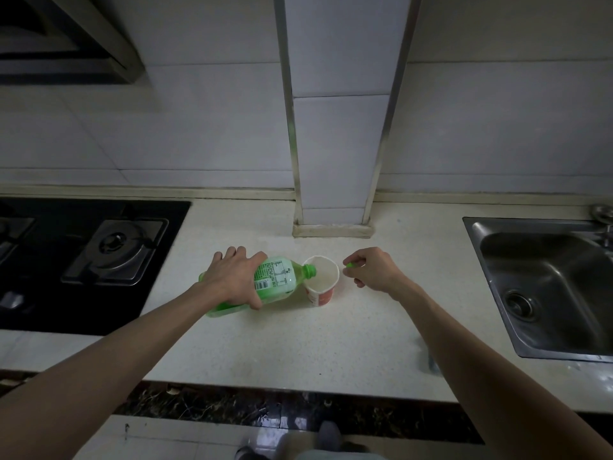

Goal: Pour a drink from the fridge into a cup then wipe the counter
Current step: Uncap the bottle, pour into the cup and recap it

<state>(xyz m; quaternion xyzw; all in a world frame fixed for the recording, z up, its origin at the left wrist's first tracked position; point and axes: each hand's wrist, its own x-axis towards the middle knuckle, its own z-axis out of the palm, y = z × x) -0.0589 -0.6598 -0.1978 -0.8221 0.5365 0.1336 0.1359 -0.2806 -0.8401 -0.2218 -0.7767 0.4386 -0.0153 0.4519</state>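
Note:
A green plastic bottle (pixel 278 280) is tipped almost flat, its open neck resting over the rim of a white and red paper cup (pixel 321 287) that stands on the pale counter (pixel 298 343). My left hand (pixel 237 277) grips the bottle around its middle from above. Pale liquid lies in the cup's bottom. Just right of the cup, my right hand (pixel 371 268) pinches the small green bottle cap (pixel 349 264) between thumb and fingertips.
A black gas hob (pixel 83 260) fills the counter's left side. A steel sink (pixel 547 283) with a tap (pixel 602 215) is set in at the right. A tiled pillar (pixel 335 127) stands on the counter just behind the cup. The counter's front edge runs below my forearms.

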